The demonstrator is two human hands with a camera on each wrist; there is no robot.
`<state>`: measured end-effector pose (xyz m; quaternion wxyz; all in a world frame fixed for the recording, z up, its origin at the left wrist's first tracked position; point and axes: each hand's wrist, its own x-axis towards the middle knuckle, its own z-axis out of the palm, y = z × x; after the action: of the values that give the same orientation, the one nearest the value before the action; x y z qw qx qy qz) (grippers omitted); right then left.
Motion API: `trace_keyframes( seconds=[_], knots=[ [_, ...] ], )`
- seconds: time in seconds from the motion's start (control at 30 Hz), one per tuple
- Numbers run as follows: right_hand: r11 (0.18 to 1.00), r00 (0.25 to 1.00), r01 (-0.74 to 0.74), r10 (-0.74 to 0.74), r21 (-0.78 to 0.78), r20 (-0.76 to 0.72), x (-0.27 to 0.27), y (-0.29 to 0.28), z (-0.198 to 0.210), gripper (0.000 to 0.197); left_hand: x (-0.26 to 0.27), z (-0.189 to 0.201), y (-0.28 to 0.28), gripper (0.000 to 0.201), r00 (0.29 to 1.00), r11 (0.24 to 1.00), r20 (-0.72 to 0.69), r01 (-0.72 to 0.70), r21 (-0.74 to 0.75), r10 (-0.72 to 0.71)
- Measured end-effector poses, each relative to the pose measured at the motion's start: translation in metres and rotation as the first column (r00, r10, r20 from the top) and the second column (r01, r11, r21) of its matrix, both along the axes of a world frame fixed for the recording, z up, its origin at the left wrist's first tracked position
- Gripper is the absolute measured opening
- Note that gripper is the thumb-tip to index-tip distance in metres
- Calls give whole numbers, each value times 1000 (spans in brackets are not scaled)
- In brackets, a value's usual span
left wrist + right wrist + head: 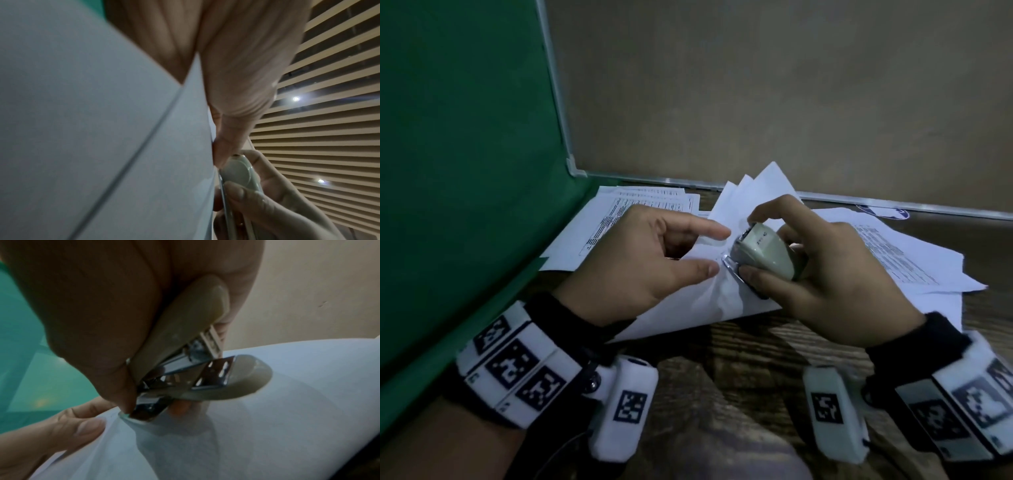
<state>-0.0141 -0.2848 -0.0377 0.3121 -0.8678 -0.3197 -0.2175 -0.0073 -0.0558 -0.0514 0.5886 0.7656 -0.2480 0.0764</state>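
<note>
As a person worked at a wooden desk, the R hand was closed round a small grey-green stapler, thumb on one side, fingers wrapped over the other. The L hand held a sheaf of white sheets lifted off the desk, with its thumb pressed on top near the edge and its index finger stretched out straight above. How the other L fingers lay under the paper couldn't be made out.

The stapler sat btwn the two hands, directly over the sheaf, its long axis slanting from the R palm down toward the L thumb. The R-wrist view showed the tool gaping, anvil end pointing away, w/ its narrow metal tail touching the paper just beside the L thumb. That contact point looked like the crux: the tail probably had to stay square to the sheet edge, w/ the L thumb bracing right alongside. Whether a staple sat under the tip couldn't be seen.

Printed pages lay behind the L hand, more beyond the R hand. A green panel stood at L and a beige wall behind. Nothing stood btwn tool and paper; the L thumb was the closest thing at risk.
</note>
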Motion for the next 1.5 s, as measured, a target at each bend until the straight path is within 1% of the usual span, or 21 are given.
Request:
trace_keyframes(
  seconds=[0.2, 0.4, 0.53, 0.63, 0.73, 0.87, 1.03, 1.27, 1.5],
  knots=[
    [999, 999, 38, -38, -1, 12, 0, 1, 0, 36, 1, -1, 0, 37, 999, 999, -3, -36, 0, 36],
    [999, 999, 35, -35, 19, -12, 1, 1, -3, 37, 2, -5, -1, 43, 999, 999, -7, -37, -15, 37],
    [999, 999, 35, -35, 22, -13, 1, 1, -4, 37, 2, -6, -2, 37, 998, 997, -30, -65, -42, 64],
    [999, 999, 28, -27, 29, -27, 0, 2, -4, 35, 0, -7, -6, 33, 998, 998, -39, -52, -46, 51],
    [999, 999, 35, -35, 21, -14, -2, 5, -2, 34, -1, -8, -8, 37, 998, 998, -32, -54, -19, 54],
    [999, 999, 41, -41, 13, -17, -2, 2, -1, 34, 2, -5, 0, 38, 998, 997, -34, -57, -47, 55],
    [998, 998, 54, -54, 19, -21, 0, 0, -2, 34, 0, -2, 1, 39, 999, 999, -34, -39, -36, 38],
    [999, 999, 39, -39, 1, -11, -4, 3, 1, 34, 0, -4, -3, 36, 997, 997, -22, -75, -29, 75],
    [999, 999, 33, -32, 40, -40, -6, 4, 1, 34, -2, -2, -5, 37, 999, 998, -25, -35, -55, 33]
  ],
)
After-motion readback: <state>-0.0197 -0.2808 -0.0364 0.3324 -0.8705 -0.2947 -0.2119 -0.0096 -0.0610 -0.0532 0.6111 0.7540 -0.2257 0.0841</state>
